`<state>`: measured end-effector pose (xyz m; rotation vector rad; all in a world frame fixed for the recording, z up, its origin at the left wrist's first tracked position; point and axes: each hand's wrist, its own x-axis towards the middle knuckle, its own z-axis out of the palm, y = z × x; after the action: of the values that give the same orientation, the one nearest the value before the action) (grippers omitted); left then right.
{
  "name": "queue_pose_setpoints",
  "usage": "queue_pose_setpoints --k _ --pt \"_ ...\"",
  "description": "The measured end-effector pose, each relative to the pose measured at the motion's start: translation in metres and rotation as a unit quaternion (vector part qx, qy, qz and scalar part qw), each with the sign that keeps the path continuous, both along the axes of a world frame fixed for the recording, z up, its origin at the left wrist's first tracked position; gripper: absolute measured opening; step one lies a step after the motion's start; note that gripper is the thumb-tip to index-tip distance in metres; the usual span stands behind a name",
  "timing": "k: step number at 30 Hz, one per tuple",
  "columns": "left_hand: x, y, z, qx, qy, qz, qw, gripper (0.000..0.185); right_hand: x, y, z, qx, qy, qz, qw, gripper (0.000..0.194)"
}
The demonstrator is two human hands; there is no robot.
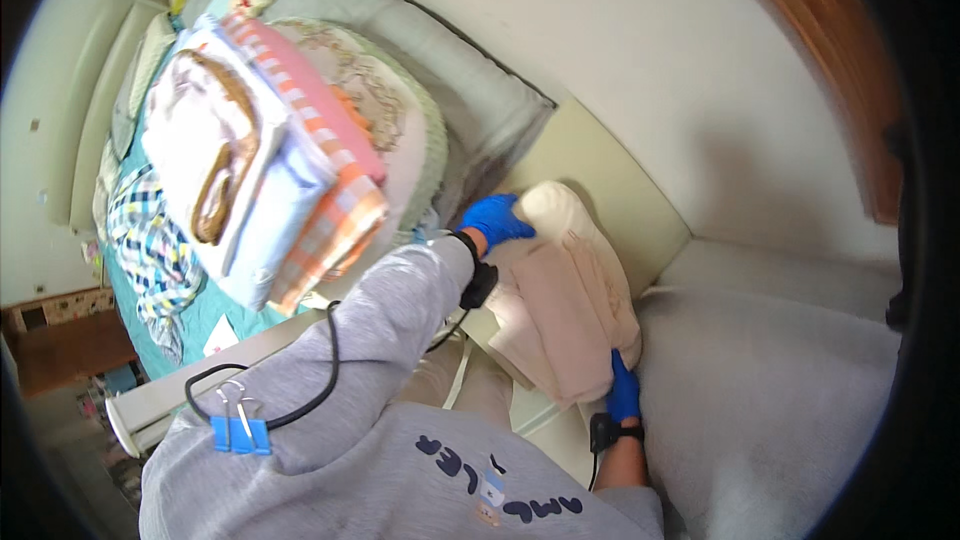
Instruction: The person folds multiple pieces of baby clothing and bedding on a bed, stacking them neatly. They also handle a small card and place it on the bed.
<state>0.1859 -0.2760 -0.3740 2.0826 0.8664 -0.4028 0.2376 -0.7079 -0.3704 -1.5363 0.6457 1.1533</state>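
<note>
A bundle of folded cream and pale pink cloth [564, 307] lies before me, with a rounded cream roll along its far and right sides. My left hand [496, 221], in a blue glove, is at the far left edge, its fingers against the cloth. At the near right corner, my right hand [624, 388] in a matching glove grips the bundle's side, some fingers hidden by the fabric. Pale cream panels [600, 172] are behind and below the bundle.
Left is a bed with a teal sheet [217, 296], a stack of folded bedding [262, 157], a round cushion [390, 90] and a checked cloth [154, 232]. A grey upholstered surface [765, 382] adjoins on the right. A black cable [330, 360] hangs along my left sleeve, held by a blue binder clip [240, 435].
</note>
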Motion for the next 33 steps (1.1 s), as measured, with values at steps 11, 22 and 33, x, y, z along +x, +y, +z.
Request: queue_pose_setpoints --k 11,22,33 --pt "0.028 0.092 0.239 0.157 -0.099 -0.063 0.981 0.064 0.016 0.096 0.141 0.230 -0.104 0.088 0.964 0.051" --pt "-0.146 0.265 0.541 0.366 -0.122 0.010 0.922 0.059 -0.019 0.330 0.288 0.422 -0.028 0.103 0.900 0.054" --pt "-0.300 0.363 0.464 0.476 -0.003 0.164 0.864 0.068 -0.153 0.489 0.275 0.341 -0.013 0.255 0.905 0.055"
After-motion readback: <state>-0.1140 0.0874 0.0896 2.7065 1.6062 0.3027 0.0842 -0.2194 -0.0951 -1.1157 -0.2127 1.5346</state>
